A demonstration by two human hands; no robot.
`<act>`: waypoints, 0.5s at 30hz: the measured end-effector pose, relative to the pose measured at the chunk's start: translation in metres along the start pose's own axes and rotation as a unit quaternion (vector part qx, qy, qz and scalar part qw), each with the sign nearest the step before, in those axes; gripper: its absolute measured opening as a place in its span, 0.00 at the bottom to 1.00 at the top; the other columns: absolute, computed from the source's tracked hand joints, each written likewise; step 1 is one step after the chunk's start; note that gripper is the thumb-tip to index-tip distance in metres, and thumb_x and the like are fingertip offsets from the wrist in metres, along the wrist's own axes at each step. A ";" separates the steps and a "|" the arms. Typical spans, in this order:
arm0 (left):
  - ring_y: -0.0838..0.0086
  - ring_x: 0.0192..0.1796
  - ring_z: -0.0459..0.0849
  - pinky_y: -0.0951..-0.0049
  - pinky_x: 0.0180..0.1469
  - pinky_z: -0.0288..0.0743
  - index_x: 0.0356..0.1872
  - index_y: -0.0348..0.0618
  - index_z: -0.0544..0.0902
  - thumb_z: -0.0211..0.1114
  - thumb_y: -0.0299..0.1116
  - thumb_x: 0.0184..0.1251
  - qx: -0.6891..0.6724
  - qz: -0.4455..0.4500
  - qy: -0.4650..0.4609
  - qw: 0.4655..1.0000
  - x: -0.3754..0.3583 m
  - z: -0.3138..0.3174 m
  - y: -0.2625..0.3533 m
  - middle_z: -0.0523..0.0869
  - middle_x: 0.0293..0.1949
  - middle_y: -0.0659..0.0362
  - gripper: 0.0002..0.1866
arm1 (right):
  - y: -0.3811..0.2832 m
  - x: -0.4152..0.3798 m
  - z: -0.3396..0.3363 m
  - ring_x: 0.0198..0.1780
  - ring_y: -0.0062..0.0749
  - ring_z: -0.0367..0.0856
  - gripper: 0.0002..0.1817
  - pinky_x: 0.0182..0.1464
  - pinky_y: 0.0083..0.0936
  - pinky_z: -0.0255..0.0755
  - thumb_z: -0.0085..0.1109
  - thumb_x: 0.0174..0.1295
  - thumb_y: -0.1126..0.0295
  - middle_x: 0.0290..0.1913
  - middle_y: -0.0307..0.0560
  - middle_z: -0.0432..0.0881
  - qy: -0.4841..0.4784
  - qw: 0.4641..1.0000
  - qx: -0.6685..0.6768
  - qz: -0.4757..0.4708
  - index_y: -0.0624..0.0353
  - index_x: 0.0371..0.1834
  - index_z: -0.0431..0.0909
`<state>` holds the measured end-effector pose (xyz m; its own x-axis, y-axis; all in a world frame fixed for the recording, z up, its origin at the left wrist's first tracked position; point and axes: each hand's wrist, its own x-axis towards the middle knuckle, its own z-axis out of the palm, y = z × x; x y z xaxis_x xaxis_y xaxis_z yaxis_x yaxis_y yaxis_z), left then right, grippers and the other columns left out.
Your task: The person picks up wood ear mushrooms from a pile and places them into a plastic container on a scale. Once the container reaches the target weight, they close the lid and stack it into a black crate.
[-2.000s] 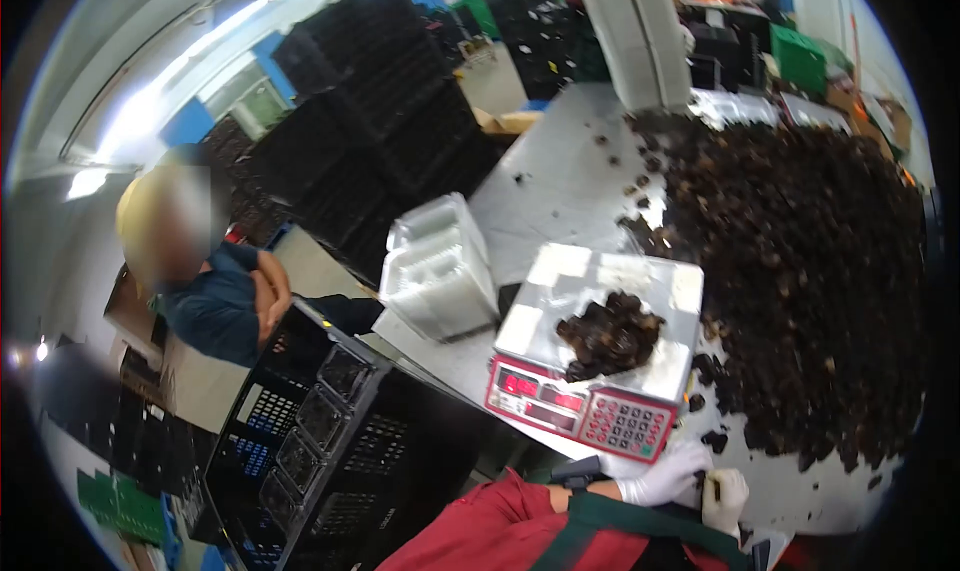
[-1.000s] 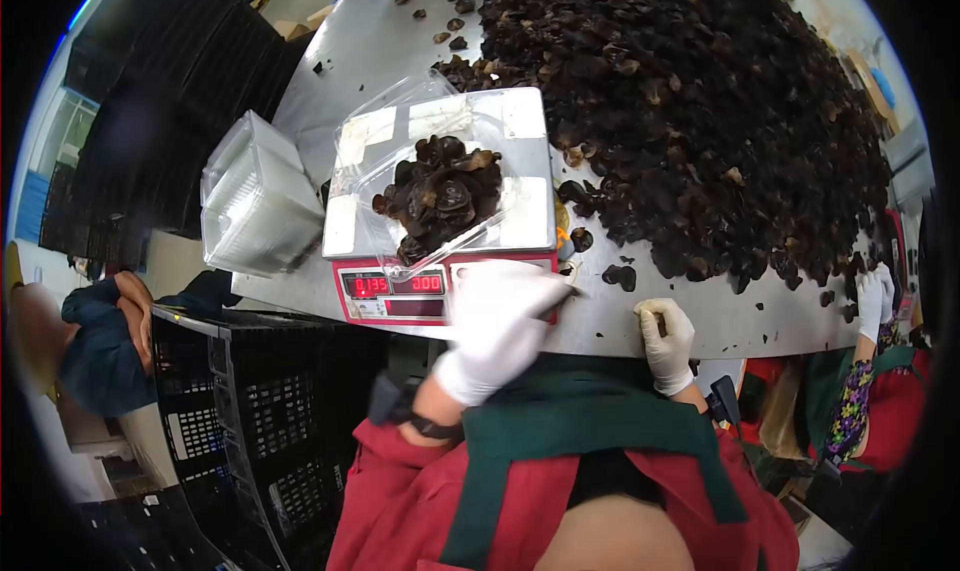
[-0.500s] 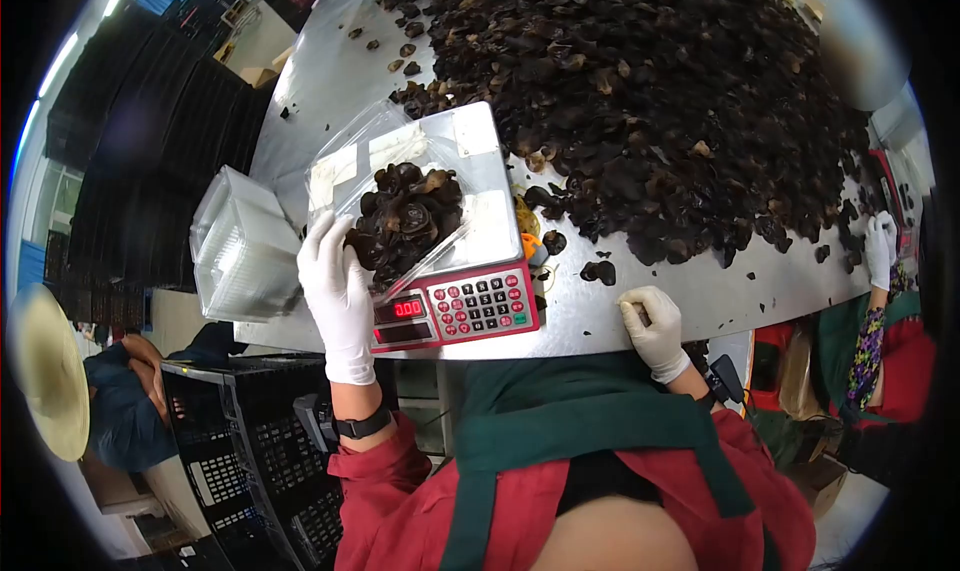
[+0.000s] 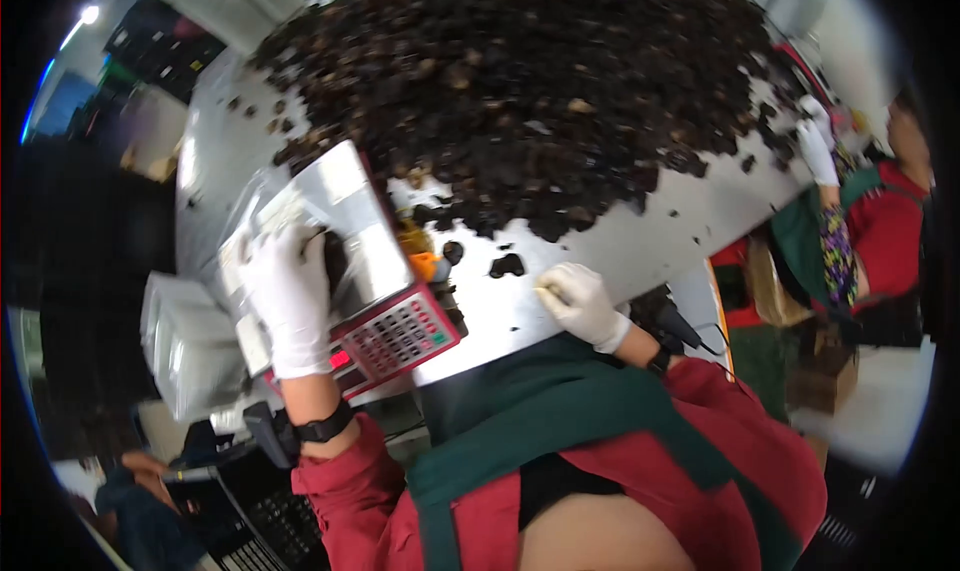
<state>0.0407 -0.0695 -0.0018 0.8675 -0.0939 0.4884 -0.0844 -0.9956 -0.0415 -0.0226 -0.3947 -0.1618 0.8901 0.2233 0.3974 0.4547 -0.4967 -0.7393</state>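
My gloved left hand (image 4: 285, 286) curls over the dark wood ear mushrooms (image 4: 336, 261) in a clear plastic box on the weighing scale (image 4: 390, 333). The hand covers most of that heap, and blur softens its fingertips. The scale has a red front with a keypad and a lit red display (image 4: 339, 359), whose digits are unreadable now. My gloved right hand (image 4: 582, 306) is closed in a loose curl over the table's near edge. Something small and yellowish shows at its fingertips, too small to name. Near it lies a loose mushroom piece (image 4: 508, 265).
A large pile of wood ear mushrooms (image 4: 520, 101) covers the back of the metal table (image 4: 640, 241). Stacked clear plastic boxes (image 4: 190, 341) stand left of the scale. An orange object (image 4: 428, 266) sits beside it. At right, a co-worker's gloved hand (image 4: 815, 141) is by the pile.
My left hand has moved from the box's side to over the mushrooms in it. The view has turned, shifting the scale left and down in the picture. My right hand stays curled.
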 end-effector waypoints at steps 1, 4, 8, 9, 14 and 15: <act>0.63 0.40 0.84 0.59 0.70 0.62 0.33 0.48 0.88 0.70 0.32 0.61 -0.016 -0.007 -0.016 1.000 0.000 0.002 -0.002 0.87 0.30 0.59 0.03 | 0.000 0.001 -0.001 0.35 0.44 0.82 0.04 0.41 0.37 0.75 0.66 0.59 0.73 0.31 0.47 0.81 0.007 1.000 0.010 -0.010 0.56 0.31 0.79; 0.65 0.39 0.83 0.61 0.68 0.63 0.35 0.48 0.88 0.71 0.33 0.61 -0.041 -0.029 -0.048 0.998 -0.001 0.005 -0.002 0.87 0.29 0.60 0.04 | 0.001 0.001 -0.003 0.34 0.42 0.83 0.04 0.39 0.35 0.76 0.66 0.58 0.72 0.30 0.45 0.82 0.004 1.000 -0.001 -0.013 0.55 0.32 0.80; 0.63 0.39 0.85 0.64 0.58 0.72 0.42 0.45 0.89 0.72 0.30 0.59 -0.084 -0.083 -0.093 0.989 -0.003 0.004 -0.004 0.88 0.32 0.57 0.10 | 0.003 0.000 0.000 0.33 0.40 0.83 0.04 0.37 0.34 0.76 0.67 0.58 0.71 0.30 0.43 0.83 0.027 0.999 0.003 -0.019 0.55 0.32 0.80; 0.60 0.39 0.86 0.64 0.50 0.77 0.44 0.41 0.88 0.69 0.24 0.59 -0.124 -0.093 -0.095 0.983 -0.002 0.001 -0.002 0.88 0.34 0.54 0.11 | 0.002 0.001 0.000 0.33 0.40 0.83 0.04 0.37 0.33 0.76 0.67 0.59 0.71 0.30 0.42 0.83 0.028 0.999 0.009 -0.022 0.55 0.32 0.80; 0.58 0.39 0.86 0.63 0.47 0.78 0.46 0.38 0.88 0.64 0.19 0.61 -0.145 -0.033 -0.068 0.987 -0.005 0.003 -0.009 0.87 0.37 0.50 0.13 | -0.001 0.004 -0.007 0.36 0.38 0.83 0.04 0.40 0.34 0.77 0.67 0.58 0.72 0.33 0.40 0.83 0.037 0.999 0.037 -0.006 0.53 0.33 0.81; 0.57 0.39 0.86 0.63 0.47 0.78 0.45 0.37 0.88 0.63 0.19 0.62 -0.146 -0.028 -0.069 0.987 -0.004 0.000 -0.008 0.87 0.36 0.50 0.12 | 0.001 0.012 -0.014 0.36 0.38 0.83 0.04 0.40 0.34 0.77 0.67 0.58 0.72 0.33 0.40 0.83 0.040 0.999 0.034 -0.007 0.53 0.33 0.81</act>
<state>0.0378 -0.0615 -0.0038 0.9313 -0.0581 0.3596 -0.1541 -0.9573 0.2445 -0.0123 -0.4044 -0.1498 0.8798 0.1600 0.4476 0.4699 -0.4352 -0.7680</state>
